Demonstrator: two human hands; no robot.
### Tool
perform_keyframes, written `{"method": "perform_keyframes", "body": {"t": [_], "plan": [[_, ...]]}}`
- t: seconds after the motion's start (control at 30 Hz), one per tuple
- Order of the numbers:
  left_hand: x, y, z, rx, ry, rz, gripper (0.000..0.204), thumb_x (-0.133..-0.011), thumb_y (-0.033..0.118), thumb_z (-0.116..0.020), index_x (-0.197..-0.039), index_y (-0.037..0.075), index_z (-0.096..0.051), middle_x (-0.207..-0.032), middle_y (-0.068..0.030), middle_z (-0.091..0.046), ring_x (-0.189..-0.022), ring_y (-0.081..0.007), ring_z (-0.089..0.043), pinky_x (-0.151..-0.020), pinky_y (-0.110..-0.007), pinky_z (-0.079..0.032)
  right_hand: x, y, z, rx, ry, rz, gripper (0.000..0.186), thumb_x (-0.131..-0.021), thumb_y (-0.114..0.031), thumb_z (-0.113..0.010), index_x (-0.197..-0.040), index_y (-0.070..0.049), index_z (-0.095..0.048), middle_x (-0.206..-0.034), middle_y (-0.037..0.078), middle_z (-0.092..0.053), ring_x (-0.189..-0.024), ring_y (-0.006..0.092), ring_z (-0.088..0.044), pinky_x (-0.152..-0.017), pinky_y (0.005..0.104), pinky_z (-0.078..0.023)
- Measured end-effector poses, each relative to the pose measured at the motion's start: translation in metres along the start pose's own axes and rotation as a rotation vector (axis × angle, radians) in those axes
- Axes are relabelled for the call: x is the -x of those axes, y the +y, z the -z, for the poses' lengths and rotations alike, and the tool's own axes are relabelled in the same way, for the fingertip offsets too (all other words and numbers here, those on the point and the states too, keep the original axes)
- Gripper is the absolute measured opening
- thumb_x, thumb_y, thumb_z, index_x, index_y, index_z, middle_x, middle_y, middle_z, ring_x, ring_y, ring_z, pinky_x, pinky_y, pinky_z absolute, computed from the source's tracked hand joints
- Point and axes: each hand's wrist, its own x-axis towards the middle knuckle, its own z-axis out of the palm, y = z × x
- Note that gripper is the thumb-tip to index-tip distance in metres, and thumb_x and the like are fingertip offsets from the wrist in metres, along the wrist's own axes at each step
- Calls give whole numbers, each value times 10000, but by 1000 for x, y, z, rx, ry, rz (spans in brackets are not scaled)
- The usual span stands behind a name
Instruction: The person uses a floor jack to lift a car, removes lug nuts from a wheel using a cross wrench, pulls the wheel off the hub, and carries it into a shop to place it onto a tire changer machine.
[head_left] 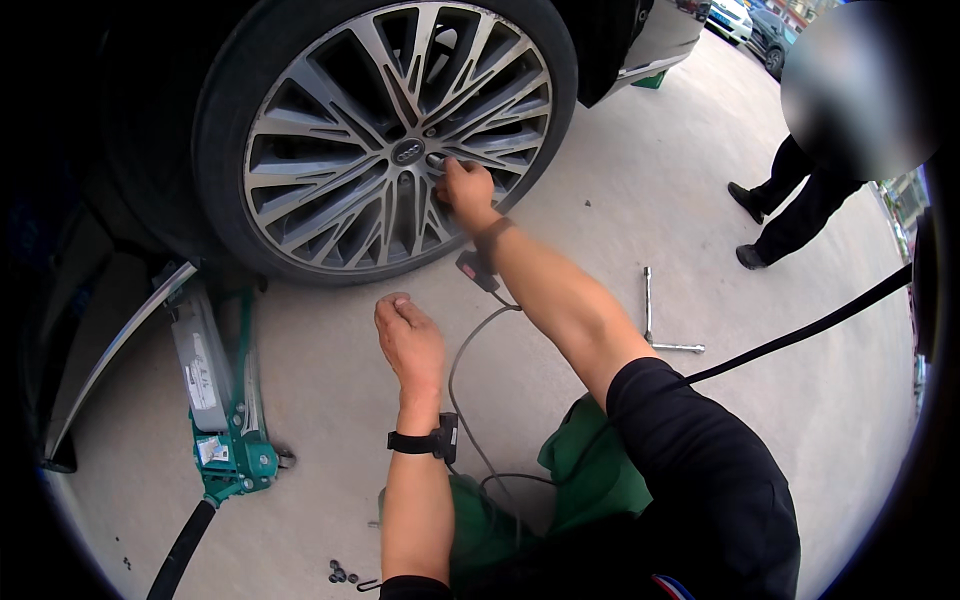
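The wheel (400,150), with a many-spoked silver and dark rim inside a black tyre, stands at the top, under the dark car. My right hand (466,192) reaches to its hub, just right of the round centre cap (408,152). Thumb and fingers pinch a short shiny wheel bolt (435,160) at one of the bolt holes; its far end is hidden. Below the tyre, my left hand (410,340) hovers over the ground, apart from the wheel. Its fingers are curled together, and whatever lies inside them is hidden.
A green floor jack (235,440) with a black handle stands at left. An L-shaped wrench (650,320) lies right of my right arm. Several small dark caps (340,572) lie at the bottom. Cables run between my arms to wrist devices. Another person's legs (795,200) stand at right.
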Motion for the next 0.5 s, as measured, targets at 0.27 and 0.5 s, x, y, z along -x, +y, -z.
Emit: {"method": "perform_keyframes", "body": {"t": [0.27, 0.5], "plan": [[0, -4, 1, 22, -14, 11, 246, -1004, 153, -400, -1048, -36, -550, -1078, -208, -599, -1043, -373, -554, -916, -430, -432, -1, -30, -4, -461, -182, -202, 139, -845, -179, -630, -926, -68, -606, -775, 34, -525, -572, 132, -458, -470, 239, -397], [-2, -13, -6, -5, -72, 56, 272, -1008, 168, -394, -1064, -31, -570, -1075, -222, -626, -1021, -386, -584, -914, -431, -444, -47, -16, -33, -312, 47, 11, 276, -802, -191, -675, -968, 22, -727, -782, 144, -698, -657, 249, -638, -636, 363, -491]]}}
